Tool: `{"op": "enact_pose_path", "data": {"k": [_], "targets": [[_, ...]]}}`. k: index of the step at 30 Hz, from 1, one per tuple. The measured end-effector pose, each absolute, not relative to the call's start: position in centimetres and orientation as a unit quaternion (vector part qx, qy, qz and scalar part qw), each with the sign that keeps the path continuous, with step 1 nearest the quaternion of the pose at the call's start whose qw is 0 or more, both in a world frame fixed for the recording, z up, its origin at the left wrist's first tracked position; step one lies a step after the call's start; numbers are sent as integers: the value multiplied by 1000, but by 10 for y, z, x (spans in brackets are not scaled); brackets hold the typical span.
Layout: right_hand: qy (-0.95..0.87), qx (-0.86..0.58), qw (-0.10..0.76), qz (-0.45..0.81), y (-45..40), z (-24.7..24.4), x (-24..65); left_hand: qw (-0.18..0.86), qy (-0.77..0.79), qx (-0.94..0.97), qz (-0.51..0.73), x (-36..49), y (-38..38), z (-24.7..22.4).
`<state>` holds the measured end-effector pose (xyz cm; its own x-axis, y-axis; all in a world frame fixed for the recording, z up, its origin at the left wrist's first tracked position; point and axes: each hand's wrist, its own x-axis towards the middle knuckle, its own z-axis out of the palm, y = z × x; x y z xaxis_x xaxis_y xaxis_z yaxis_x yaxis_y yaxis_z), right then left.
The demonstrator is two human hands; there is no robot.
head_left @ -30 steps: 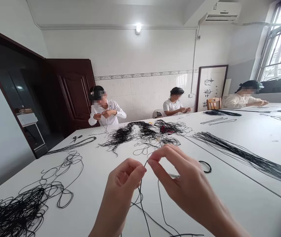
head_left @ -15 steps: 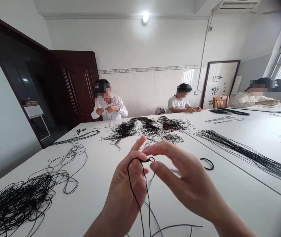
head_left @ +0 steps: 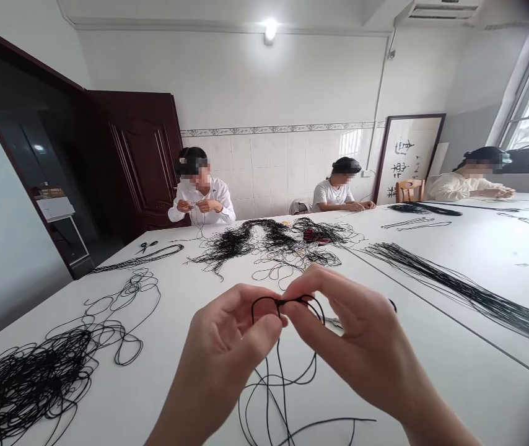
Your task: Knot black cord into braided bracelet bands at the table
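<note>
Both hands are raised over the white table, close together at a thin black cord (head_left: 279, 359). My left hand (head_left: 234, 341) pinches the cord between thumb and fingers near a small dark knot. Just right of that knot, my right hand (head_left: 352, 328) grips the cord between thumb and index finger. Loops curve around the fingertips, and long strands hang down to the table below. Part of a black cord ring (head_left: 393, 305) shows behind my right hand.
A tangled cord pile (head_left: 27, 378) lies at left, with loose heaps (head_left: 231, 241) mid-table. A straight bundle (head_left: 459, 285) stretches right. Scissors (head_left: 147, 246) rest near the far left edge of the table (head_left: 120, 402). Three people sit beyond, their hands at cords or on the table.
My left hand has turned, its raised finger now folded in to pinch the cord. My right fingertips have closed on the cord, and more loops hang below. The view has shifted slightly.
</note>
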<state>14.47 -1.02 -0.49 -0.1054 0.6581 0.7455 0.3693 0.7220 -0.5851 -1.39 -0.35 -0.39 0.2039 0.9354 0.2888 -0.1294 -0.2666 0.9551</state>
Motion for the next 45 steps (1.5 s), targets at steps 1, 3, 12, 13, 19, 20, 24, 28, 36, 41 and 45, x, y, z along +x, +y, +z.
{"op": "enact_pose_path", "data": {"k": [1,3,12,13,19,20,24,28,36,41,45], "targets": [[-736,-355,564,117,-10,-5,145,472,376,601,524,-15,-4,-3],[-740,-366,555,99,-9,-6,145,434,415,611,516,-16,-5,-3],[-771,-359,523,57,-8,-10,152,445,429,624,479,-15,-3,-2],[-775,-356,520,51,-8,-11,152,449,424,624,479,-16,-2,-3],[-794,-292,533,22,-5,-13,151,510,383,613,466,-20,3,-6],[-797,-284,533,11,-4,-13,151,520,379,609,463,-20,3,-5],[-817,-250,513,-77,-2,-11,153,548,369,601,451,-20,4,-5],[-828,-232,487,-154,0,-10,156,549,363,596,460,-18,4,-7],[-795,-269,537,-80,-11,-13,149,539,355,546,534,-13,-1,-9],[-796,-300,522,-65,-11,-16,141,541,327,542,553,-10,-4,-13],[-796,-294,527,-45,-8,-18,137,549,319,527,565,-8,-5,-15]]}}
